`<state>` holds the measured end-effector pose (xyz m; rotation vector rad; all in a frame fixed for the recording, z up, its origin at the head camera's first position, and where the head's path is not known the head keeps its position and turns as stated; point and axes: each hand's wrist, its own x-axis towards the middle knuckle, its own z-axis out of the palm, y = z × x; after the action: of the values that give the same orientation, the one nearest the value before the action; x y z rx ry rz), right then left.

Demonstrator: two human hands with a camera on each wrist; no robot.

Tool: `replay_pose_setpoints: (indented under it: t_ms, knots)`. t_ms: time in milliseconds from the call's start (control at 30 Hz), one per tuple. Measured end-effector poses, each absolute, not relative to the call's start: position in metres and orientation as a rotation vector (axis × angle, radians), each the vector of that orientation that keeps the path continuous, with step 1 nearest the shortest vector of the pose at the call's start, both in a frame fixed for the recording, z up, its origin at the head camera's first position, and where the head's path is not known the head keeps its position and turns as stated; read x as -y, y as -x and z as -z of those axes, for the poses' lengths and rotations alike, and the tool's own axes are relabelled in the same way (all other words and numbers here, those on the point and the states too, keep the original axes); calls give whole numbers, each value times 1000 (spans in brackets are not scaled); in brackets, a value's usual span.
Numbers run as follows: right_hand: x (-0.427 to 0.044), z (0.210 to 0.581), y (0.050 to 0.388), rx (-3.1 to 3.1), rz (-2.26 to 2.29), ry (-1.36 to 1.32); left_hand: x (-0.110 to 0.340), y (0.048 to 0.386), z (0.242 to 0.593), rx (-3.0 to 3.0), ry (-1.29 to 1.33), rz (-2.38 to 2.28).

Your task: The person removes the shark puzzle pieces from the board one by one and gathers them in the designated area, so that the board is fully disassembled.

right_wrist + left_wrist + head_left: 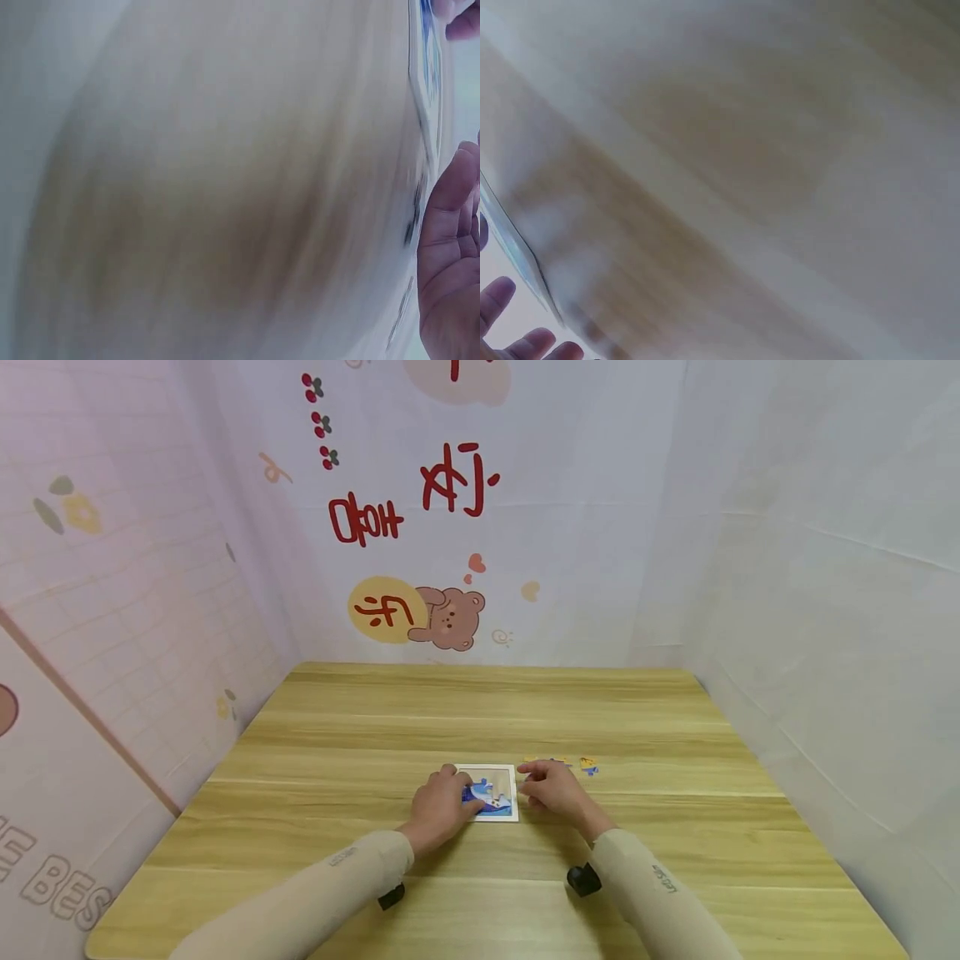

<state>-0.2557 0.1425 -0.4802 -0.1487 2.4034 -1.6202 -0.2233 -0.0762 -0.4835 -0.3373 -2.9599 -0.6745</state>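
Note:
A small white-framed puzzle board (515, 808) lies on the table, with blue pieces in its lower part and a beige bare area above. My left hand (437, 806) rests over the board's left side, thumb and fingers bent loosely above the blue pieces (491, 802). In the left wrist view, fingertips (496, 294) show spread beside the board's edge (526, 262). Just off the board's right edge is my right hand (555, 789), thumb and forefinger bent towards the frame; whether they pinch a piece cannot be told. The right wrist view shows its thumb side (452, 247).
Several loose yellow and blue puzzle pieces (588, 766) lie behind and right of the right hand, some partly covered by it. The wooden table (480, 710) meets a printed cloth wall (585, 527) at the back, with cloth at both sides.

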Motion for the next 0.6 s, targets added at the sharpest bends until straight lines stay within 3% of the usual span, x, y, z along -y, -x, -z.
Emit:
replay_pose_setpoints:
  t_ms: [600]
  knots:
    - [-97, 490, 251, -2462, 1551, 196, 84, 220, 486, 2985, 348, 534]
